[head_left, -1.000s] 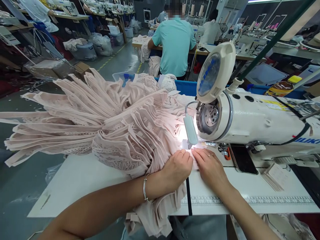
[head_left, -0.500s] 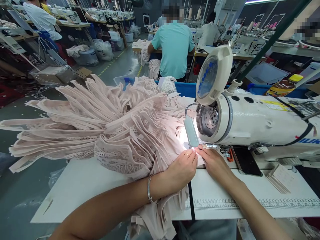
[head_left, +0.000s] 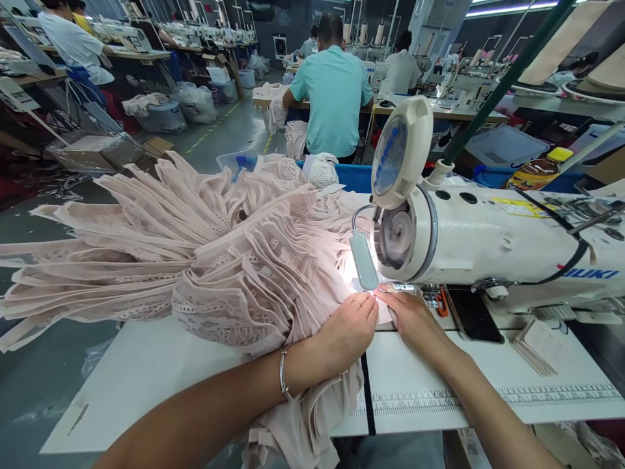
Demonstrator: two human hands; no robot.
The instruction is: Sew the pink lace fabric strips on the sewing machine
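Pale pink lace garment pieces (head_left: pixel 244 286) lie in a thick heap left of the white sewing machine (head_left: pixel 488 228), some hanging over the table's front edge. My left hand (head_left: pixel 352 326), with a ring and a bracelet, is closed in a pinch on the pink fabric just before the needle area. Close beside it, my right hand (head_left: pixel 407 318) has its fingers together, pressing on the same fabric at its fingertips. A small grey lamp (head_left: pixel 364 262) lights the spot and partly hides the needle. The machine's round end cover (head_left: pixel 403 150) is swung up.
Right of my hands are orange-handled snips (head_left: pixel 442 303), a phone (head_left: pixel 473 314) and a stack of cards (head_left: pixel 537 348). A ruler strip (head_left: pixel 488 397) runs along the white table's front. A bottle (head_left: pixel 540 169) stands behind the machine. Ahead sits a co-worker in a turquoise shirt (head_left: pixel 336 98).
The inner parts behind the raised cover were sharp and are now blurred by motion. The view has shifted slightly right. Both hands stay at the needle area on the fabric.
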